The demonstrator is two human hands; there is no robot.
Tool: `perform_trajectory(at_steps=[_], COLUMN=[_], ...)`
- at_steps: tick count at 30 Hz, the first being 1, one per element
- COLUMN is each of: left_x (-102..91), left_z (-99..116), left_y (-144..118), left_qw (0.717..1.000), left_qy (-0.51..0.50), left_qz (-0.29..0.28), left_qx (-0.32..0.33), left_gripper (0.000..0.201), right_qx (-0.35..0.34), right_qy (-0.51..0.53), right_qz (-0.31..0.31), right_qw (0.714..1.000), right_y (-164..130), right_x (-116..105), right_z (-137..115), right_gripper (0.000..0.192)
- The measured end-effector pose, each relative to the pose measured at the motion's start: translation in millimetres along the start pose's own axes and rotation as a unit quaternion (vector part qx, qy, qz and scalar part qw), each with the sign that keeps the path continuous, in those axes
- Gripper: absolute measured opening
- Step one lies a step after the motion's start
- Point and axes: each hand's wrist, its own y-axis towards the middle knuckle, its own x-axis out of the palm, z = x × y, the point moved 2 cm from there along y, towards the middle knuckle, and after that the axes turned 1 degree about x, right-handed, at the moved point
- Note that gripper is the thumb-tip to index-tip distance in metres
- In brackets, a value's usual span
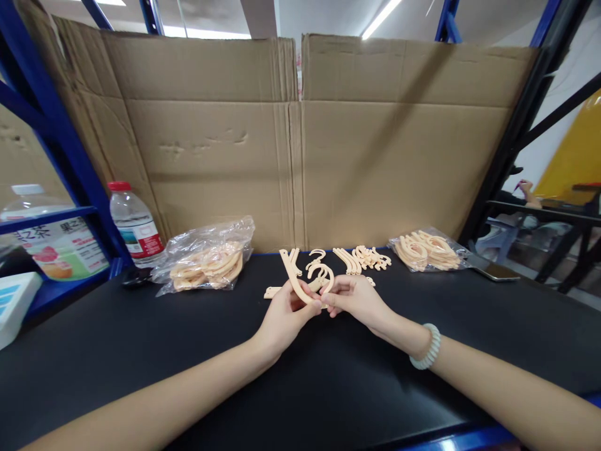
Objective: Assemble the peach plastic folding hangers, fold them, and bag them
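Note:
Both of my hands meet over the black table with their fingertips close together. Pinched in my left hand [284, 316] is a long, curved, cream-coloured hanger arm [293, 277], its free end tilted up and away. My right hand [359, 300] grips a cream hanger hook [332, 275] beside the arm's lower end. Fingers hide whether the two pieces join. Just beyond lie loose hanger hooks [315, 255], a flat cream strip [272, 292], a row of curved hanger arms [347, 262] and a heap of small hooked pieces [370, 257].
Clear bags of cream parts lie at left [206, 266] and right [427, 250], with a phone [496, 270] beside the right one. A red-capped bottle [136, 225] stands at far left. Cardboard [211, 150] walls the back. Another person's hand [524, 186] shows beyond the frame at right.

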Motion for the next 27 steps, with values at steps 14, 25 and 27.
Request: perform_trajectory(at_steps=[14,25,27], left_x=[-0.3,0.4,0.0], left_z=[1,1,0], left_y=[1,1,1], left_qw=[0.998,0.998,0.998], left_qy=[-0.034,-0.052,-0.054], left_qz=[0.036,0.036,0.037], left_qx=[-0.03,-0.014,-0.014], left_gripper=[0.036,0.035,0.035], right_qx=[-0.216,-0.21,-0.21], right_qy=[-0.49,-0.44,-0.41], right_qz=[0.004,0.018,0.047], right_qw=[0.845,0.873,0.886], right_y=[46,61,58], right_x=[-93,-91,-89], right_z=[-21,-2,-7], right_gripper=[0.013,0.01,0.017])
